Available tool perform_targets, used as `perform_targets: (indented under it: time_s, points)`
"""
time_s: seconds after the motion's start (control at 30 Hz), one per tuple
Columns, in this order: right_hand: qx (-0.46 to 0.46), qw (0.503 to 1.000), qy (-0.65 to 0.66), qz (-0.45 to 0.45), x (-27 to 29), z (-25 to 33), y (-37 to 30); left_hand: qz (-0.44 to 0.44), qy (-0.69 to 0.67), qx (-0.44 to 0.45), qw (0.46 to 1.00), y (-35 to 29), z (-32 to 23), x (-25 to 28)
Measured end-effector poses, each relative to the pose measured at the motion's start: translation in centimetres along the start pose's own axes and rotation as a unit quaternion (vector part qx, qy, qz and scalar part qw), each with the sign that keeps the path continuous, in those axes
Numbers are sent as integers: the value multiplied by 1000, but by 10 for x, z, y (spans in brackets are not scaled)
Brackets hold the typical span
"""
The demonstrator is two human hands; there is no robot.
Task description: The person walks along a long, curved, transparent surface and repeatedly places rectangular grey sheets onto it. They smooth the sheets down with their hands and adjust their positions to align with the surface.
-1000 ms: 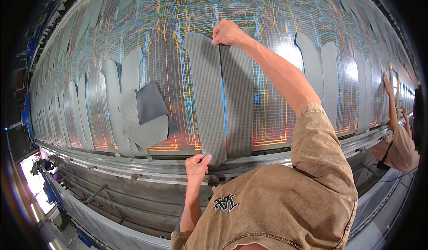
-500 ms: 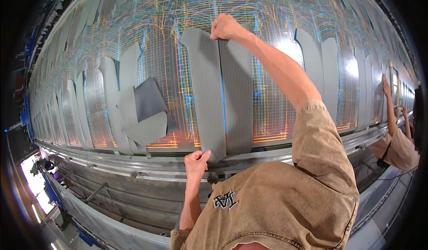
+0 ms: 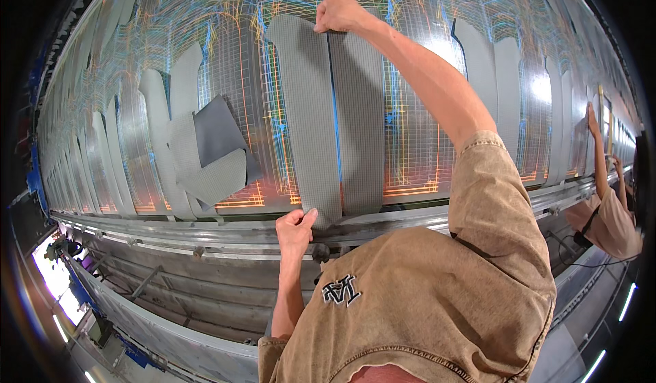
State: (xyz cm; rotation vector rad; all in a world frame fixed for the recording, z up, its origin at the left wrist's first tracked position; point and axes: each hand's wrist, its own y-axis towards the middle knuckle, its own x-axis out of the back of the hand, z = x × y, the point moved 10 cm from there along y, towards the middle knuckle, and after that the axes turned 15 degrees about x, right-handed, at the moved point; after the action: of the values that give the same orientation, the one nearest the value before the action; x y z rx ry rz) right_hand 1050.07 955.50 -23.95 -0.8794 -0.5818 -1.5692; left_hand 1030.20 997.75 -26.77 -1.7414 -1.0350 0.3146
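Note:
A long grey strip of ribbed sheet (image 3: pixel 304 116) lies lengthwise in front of me, its far end wider and rounded. My left hand (image 3: pixel 295 234) pinches its near left corner, which hangs slightly past the table edge. At the far end, my right hand (image 3: pixel 339 12) is closed on the strip's upper right corner, fingertips pressed together. Directly to the right lies a second grey ribbed strip (image 3: pixel 363 123), partly shaded by my arm. A narrow gap with a blue line separates the two strips.
Coloured pattern lines cover the long shiny table (image 3: pixel 424 144). Loose cut pieces (image 3: pixel 222 135) overlap other grey strips (image 3: pixel 181 89) on the left; more strips (image 3: pixel 480 75) lie right. A metal rail (image 3: pixel 403 227) runs along the near edge. At far right, another person (image 3: pixel 605 222) reaches over the table.
The whole view has shifted, so table, strips and hands sit higher in the picture. Both hands keep the same grip on the strip.

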Motion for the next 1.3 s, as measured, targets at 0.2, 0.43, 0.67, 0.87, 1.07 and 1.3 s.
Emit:
perform_targets:
  time_s: [0.2,0.43,0.67,0.87,1.07,1.3]
  points:
    - [12,1000,11,-11,3,1,-3,8,-18,3,1000,-3,-5,-2]
    - [-9,1000,29,-1,3,2,-6,-8,-4,8,1000,1,1,0]
    - [-10,998,66,-7,-2,-7,-1,-7,2,4,1000,1,2,0]
    - [-1,999,31,10,-1,-3,-1,-11,0,7,1000,-1,0,0]
    - [-10,998,56,-5,1,-3,-3,-7,-6,4,1000,1,2,0]
    - [4,998,66,-10,2,1,-10,-20,2,0,1000,0,1,0]
